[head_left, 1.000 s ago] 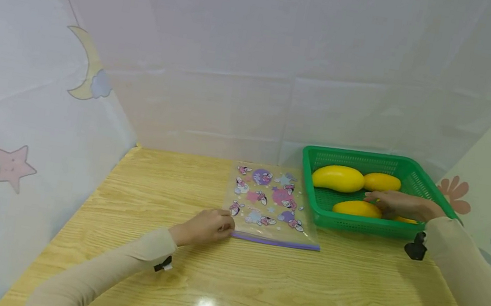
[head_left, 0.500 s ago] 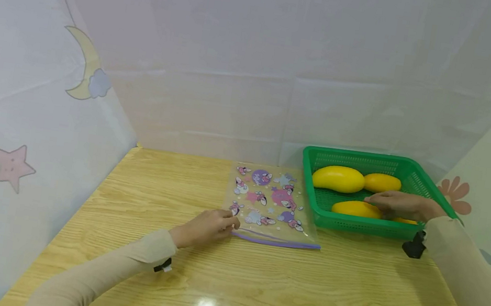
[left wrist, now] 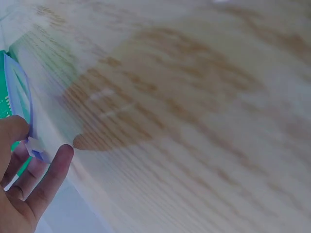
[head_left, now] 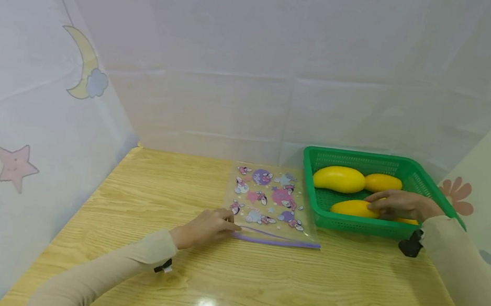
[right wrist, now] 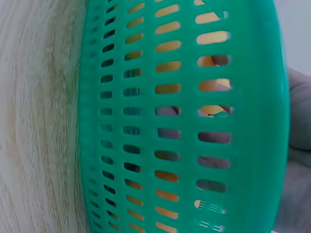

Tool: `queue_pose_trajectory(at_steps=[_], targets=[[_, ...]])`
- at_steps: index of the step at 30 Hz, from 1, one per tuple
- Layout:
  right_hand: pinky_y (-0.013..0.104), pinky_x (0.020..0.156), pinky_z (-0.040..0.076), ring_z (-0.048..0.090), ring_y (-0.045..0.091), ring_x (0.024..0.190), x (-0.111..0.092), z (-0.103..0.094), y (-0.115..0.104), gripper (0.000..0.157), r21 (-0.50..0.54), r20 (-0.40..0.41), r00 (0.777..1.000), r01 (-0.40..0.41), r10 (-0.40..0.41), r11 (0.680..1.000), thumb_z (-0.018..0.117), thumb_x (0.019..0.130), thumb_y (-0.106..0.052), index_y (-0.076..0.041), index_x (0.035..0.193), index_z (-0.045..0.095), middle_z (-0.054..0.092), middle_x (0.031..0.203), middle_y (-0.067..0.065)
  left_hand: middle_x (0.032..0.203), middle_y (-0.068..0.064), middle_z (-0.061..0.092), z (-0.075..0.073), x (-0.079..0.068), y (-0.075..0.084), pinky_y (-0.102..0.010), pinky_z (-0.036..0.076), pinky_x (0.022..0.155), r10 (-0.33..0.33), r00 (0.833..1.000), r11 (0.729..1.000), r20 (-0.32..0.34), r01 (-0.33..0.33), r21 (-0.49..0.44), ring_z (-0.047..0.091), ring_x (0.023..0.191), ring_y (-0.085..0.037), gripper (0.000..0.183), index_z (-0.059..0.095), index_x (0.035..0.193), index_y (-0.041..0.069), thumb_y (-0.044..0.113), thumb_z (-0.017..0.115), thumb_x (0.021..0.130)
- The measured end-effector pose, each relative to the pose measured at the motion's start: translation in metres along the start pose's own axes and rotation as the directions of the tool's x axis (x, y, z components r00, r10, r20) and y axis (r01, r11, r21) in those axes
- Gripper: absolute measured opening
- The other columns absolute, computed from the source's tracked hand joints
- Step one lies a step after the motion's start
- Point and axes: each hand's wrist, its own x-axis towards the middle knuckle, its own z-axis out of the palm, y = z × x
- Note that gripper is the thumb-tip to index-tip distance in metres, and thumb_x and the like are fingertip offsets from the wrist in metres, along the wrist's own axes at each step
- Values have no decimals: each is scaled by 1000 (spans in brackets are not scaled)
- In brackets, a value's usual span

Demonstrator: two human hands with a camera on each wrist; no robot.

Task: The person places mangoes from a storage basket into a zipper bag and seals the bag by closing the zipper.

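Observation:
My left hand [head_left: 207, 229] pinches the left end of the zip of a clear printed zip bag [head_left: 267, 198], which lies flat on the table with its mouth slightly parted. In the left wrist view, the zip's end piece [left wrist: 36, 149] sits between thumb and fingers. My right hand [head_left: 402, 204] reaches over the front rim into a green plastic basket [head_left: 368, 227] and grips the right end of the front-left mango [head_left: 353, 208]. Another mango [head_left: 407, 221] is partly hidden beneath that hand. The basket's wall covers most of the right hand's fingers in the right wrist view.
Two more mangoes lie at the back of the basket, a large one [head_left: 339, 179] and a smaller one [head_left: 384, 183]. The basket stands just right of the bag. A pale printed cloth [head_left: 220, 64] hangs behind the wooden table [head_left: 253, 291].
My left hand has shifted slightly right along the zip, and the bag's mouth has parted a little. My right hand's fingers have closed over the front-left mango, which moved slightly left.

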Motion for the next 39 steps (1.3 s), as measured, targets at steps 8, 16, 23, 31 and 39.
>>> queue_pose_trajectory(at_steps=[8, 16, 23, 31, 39], targets=[[52, 107, 38, 13, 56, 139, 1, 2, -2, 71, 24, 47, 999, 2, -3, 1000, 53, 104, -22, 14, 151, 14, 2, 156, 38, 106, -4, 65, -3, 1, 0, -16, 50, 68, -18, 1000, 999, 15, 18, 26, 57, 92, -17, 21, 77, 110, 13, 15, 75, 89], [48, 106, 41, 15, 54, 140, 3, 3, -4, 72, 108, 41, 999, -3, -1, 994, 52, 104, -18, 16, 151, 9, -2, 156, 37, 107, -2, 74, -3, 3, 2, -25, 56, 80, -71, 997, 997, 17, 72, -12, 67, 98, -18, 25, 76, 111, 9, 9, 77, 86], [45, 104, 43, 14, 52, 141, 4, 3, -3, 70, 167, 34, 999, 14, -20, 986, 50, 105, -14, 18, 149, 7, 0, 155, 38, 111, -10, 72, -6, 4, 5, -30, 56, 82, -70, 997, 998, -32, 69, -9, 69, 99, -25, 25, 76, 108, 5, -1, 75, 84], [46, 103, 44, 19, 51, 140, 5, 3, -2, 69, 156, 22, 1000, 17, -20, 988, 50, 105, -15, 18, 149, 9, 2, 155, 38, 117, -15, 69, -4, 7, 6, -13, 38, 44, -129, 991, 991, -22, 129, 20, 61, 60, -15, 26, 74, 111, 4, -2, 68, 87], [46, 102, 45, 30, 48, 137, 4, 2, 0, 66, 149, 24, 999, 18, -22, 989, 49, 105, -17, 18, 149, 13, 4, 155, 38, 116, -13, 69, -5, 8, 6, -15, 54, 67, -141, 988, 988, -57, 137, -65, 72, 85, -18, 27, 72, 116, 1, 3, 72, 89]])
